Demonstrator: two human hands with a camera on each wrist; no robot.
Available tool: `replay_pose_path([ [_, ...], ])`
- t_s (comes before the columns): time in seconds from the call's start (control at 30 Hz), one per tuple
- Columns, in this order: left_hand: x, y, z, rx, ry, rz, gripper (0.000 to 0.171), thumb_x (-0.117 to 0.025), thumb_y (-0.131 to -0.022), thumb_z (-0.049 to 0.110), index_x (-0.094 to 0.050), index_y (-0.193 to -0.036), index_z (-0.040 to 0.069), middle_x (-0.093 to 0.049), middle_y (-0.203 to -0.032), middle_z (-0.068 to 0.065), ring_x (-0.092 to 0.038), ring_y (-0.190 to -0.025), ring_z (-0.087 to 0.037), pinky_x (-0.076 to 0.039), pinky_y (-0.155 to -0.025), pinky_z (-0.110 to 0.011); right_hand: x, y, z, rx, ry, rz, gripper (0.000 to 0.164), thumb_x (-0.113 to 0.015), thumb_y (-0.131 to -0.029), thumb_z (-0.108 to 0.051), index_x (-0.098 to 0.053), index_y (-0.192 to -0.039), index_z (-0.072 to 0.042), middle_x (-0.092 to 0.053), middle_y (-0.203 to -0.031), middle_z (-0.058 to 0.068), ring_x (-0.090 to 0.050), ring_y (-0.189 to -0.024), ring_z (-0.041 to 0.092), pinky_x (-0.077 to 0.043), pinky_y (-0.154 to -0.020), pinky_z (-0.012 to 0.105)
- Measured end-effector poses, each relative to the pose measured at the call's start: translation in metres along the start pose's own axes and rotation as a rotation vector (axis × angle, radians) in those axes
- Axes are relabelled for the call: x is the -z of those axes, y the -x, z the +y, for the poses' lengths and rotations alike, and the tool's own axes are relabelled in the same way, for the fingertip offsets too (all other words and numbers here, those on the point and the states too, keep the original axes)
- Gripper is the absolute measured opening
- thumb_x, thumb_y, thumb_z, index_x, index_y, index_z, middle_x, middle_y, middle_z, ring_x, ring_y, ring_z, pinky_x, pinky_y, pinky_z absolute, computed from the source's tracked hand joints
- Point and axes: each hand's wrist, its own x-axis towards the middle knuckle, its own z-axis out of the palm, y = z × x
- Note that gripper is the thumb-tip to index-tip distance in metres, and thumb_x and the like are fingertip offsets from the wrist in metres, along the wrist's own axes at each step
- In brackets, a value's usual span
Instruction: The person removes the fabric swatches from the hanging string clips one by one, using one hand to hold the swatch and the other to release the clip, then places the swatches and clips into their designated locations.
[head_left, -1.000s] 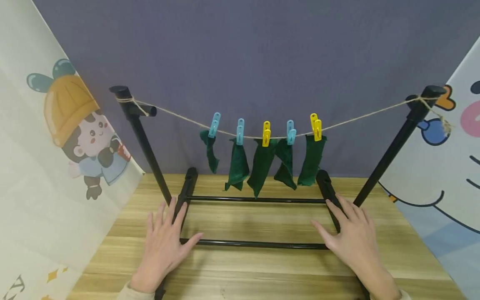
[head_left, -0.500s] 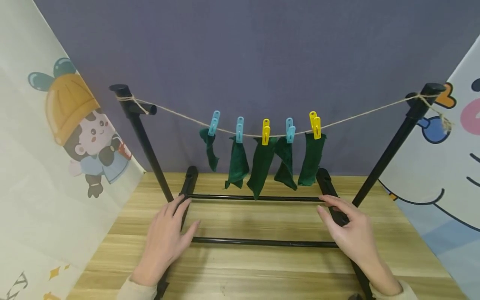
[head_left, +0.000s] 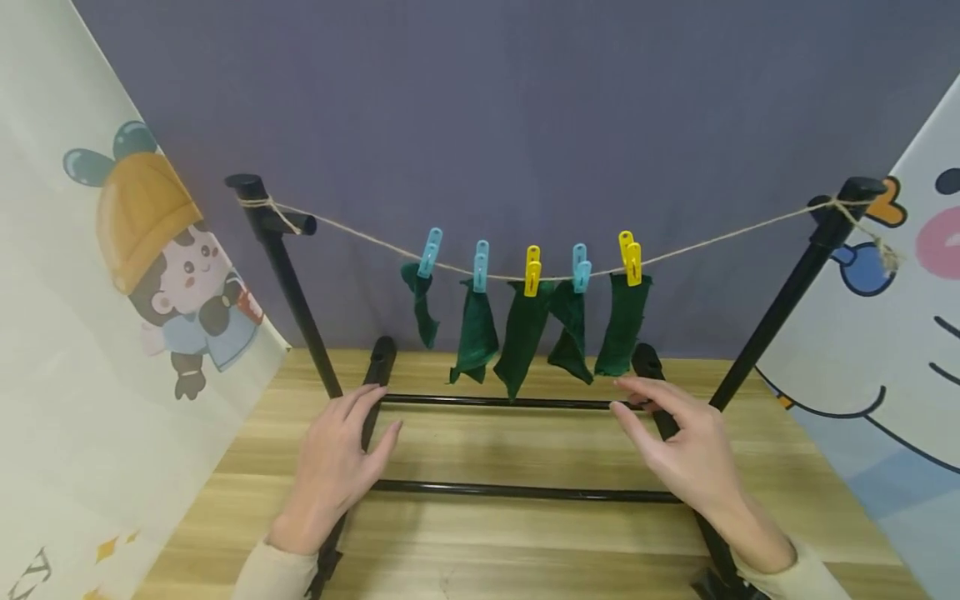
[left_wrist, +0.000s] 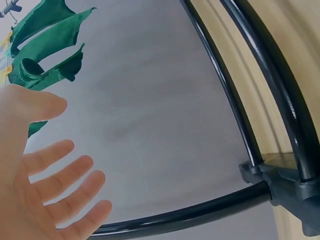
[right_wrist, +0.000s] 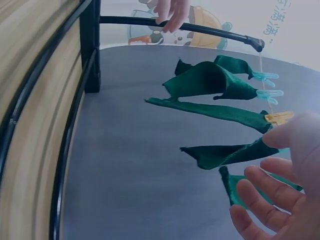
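Five green cloth strips are hanging in a row from a sagging string, each clipped by one of the pegs, three blue and two yellow. The string is running between the two upright posts of a black frame that is standing on a wood-grain desk. A person's left hand is hovering by the left post, its grip loose and wide, with thumb apart and nothing held. The right hand is reaching inward near the rightmost strip, its grip also loose, fingers gently bent and holding nothing; whether a fingertip is touching that strip, I cannot tell. Working well here likely means keeping both hands clear of the string, since a brush against it would probably be setting the whole row swinging; straightening a twisted strip would be calling for a light pinch at its lower edge, not a tug against its peg. The head view is showing the whole row and both string ties, but mostly the backs of the hands. The wrist views are revealing the bare inner sides of the fingers, and the right one is showing the strips curling and folding side-on.
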Motion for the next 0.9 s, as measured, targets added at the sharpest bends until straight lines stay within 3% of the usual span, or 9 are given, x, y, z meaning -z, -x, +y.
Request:
replay_pose_path([
  [0.17, 0.002, -0.004, 0.000, -0.003, -0.005, -0.012, 0.049, -0.082, -0.090, 0.031, -0.072, -0.129, 0.003, -0.075, -0.127, -0.017, -0.073, -0.108, -0.038, -0.062, -0.087, -0.053, 0.000, -0.009, -0.007, 0.027, -0.026, -0.008, 0.040, -0.085, -0.083, 0.005, -0.080, -0.120, -0.009, -0.081, -0.109, 0.005, -0.068, -0.088, -0.003, -0.053, -0.080, 0.011],
  [0.33, 0.002, -0.012, 0.003, 0.002, 0.025, 0.017, 0.052, -0.083, -0.090, 0.030, -0.070, -0.134, 0.005, -0.075, -0.128, -0.015, -0.073, -0.110, -0.036, -0.062, -0.088, -0.053, 0.000, -0.022, -0.016, 0.066, -0.043, -0.010, 0.040, -0.086, -0.083, 0.003, -0.081, -0.119, -0.011, -0.081, -0.113, 0.005, -0.069, -0.086, -0.003, -0.054, -0.080, 0.011],
  [0.53, -0.002, -0.018, 0.007, 0.028, 0.112, 0.037, 0.049, -0.083, -0.092, 0.028, -0.070, -0.133, 0.005, -0.075, -0.125, -0.016, -0.075, -0.107, -0.034, -0.062, -0.087, -0.052, 0.002, -0.040, -0.022, 0.082, -0.093, 0.004, 0.042, -0.085, -0.082, 0.006, -0.081, -0.120, -0.011, -0.081, -0.113, 0.008, -0.068, -0.081, -0.003, -0.054, -0.077, 0.011],
  [0.73, -0.010, -0.025, 0.013, 0.047, 0.177, 0.067, 0.046, -0.084, -0.091, 0.025, -0.071, -0.130, 0.006, -0.076, -0.113, -0.013, -0.073, -0.096, -0.028, -0.060, -0.076, -0.046, 0.010, -0.053, -0.024, 0.081, -0.066, -0.030, 0.041, -0.084, -0.084, 0.005, -0.080, -0.122, -0.010, -0.081, -0.113, 0.008, -0.067, -0.080, -0.004, -0.054, -0.077, 0.010],
  [0.9, -0.012, -0.030, 0.019, 0.091, 0.259, 0.057, 0.044, -0.083, -0.092, 0.023, -0.071, -0.130, 0.006, -0.076, -0.120, -0.012, -0.072, -0.099, -0.028, -0.059, -0.079, -0.047, 0.012, -0.063, -0.030, 0.095, -0.060, -0.036, 0.039, -0.083, -0.085, 0.002, -0.080, -0.122, -0.012, -0.081, -0.111, 0.005, -0.068, -0.079, -0.002, -0.053, -0.077, 0.010],
])
